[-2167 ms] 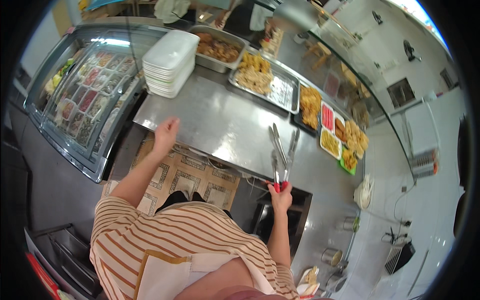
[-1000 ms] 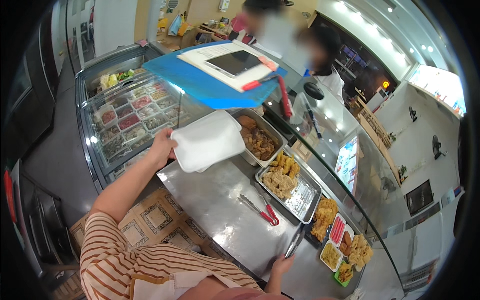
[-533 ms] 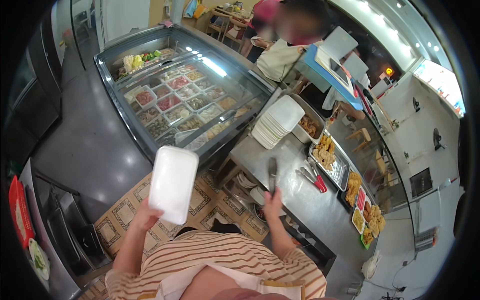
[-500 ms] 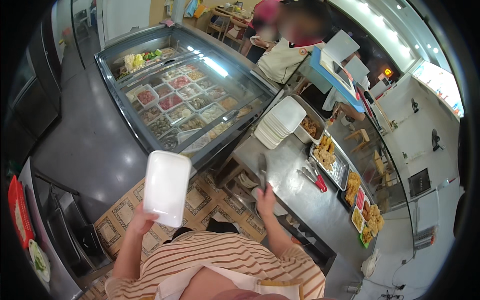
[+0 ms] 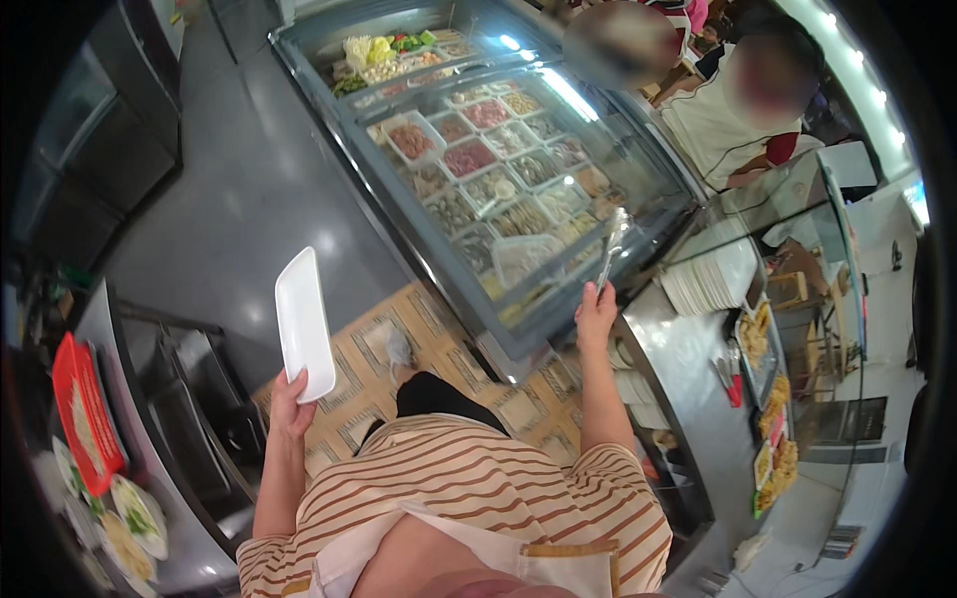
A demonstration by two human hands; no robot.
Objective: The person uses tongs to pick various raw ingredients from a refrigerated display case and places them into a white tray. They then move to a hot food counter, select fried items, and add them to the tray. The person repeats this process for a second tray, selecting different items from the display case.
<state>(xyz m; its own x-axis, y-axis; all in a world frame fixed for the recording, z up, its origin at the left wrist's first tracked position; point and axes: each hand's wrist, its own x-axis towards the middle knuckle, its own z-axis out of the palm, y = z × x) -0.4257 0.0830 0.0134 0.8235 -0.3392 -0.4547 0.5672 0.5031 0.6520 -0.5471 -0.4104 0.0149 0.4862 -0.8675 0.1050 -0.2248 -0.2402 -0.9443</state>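
Note:
A white rectangular plate [image 5: 304, 324] with rounded corners is tilted up in my left hand [image 5: 290, 404], gripped at its near end. My fingers close round that edge, and nothing lies on the plate. In my right hand [image 5: 596, 321] I hold a pair of metal tongs [image 5: 613, 242] upright, the tips pointing away from me. The tongs overlap in view with the near right side of a glass-topped display case [image 5: 399, 244]. Under the glass are several tubs of meat [image 5: 469, 156], seafood and other foods; vegetables [image 5: 384, 50] show at the far end.
Stacked white plates [image 5: 698, 284] stand on the steel counter [image 5: 678, 369] at right, beside red-handled tongs [image 5: 733, 384] and trays of fried food [image 5: 783, 473]. At left, a red basket [image 5: 88, 414] and plates of greens [image 5: 140, 513] sit on another counter. People stand beyond the case.
My body has turned and moved nearer the display case, which now fills more of the middle. The plate has tilted more edge-on. My right hand has swung from the counter toward the case.

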